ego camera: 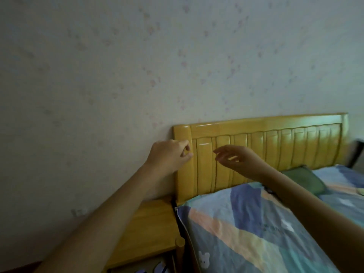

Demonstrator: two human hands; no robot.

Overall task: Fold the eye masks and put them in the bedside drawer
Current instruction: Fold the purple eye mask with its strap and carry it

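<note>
Before one headboard [266,142], two empty hands [169,156]

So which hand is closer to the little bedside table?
Probably the left hand. Its arm passes right over the bedside table, beside the headboard. The right hand is raised above the bed, farther over. Both hold nothing.
</note>
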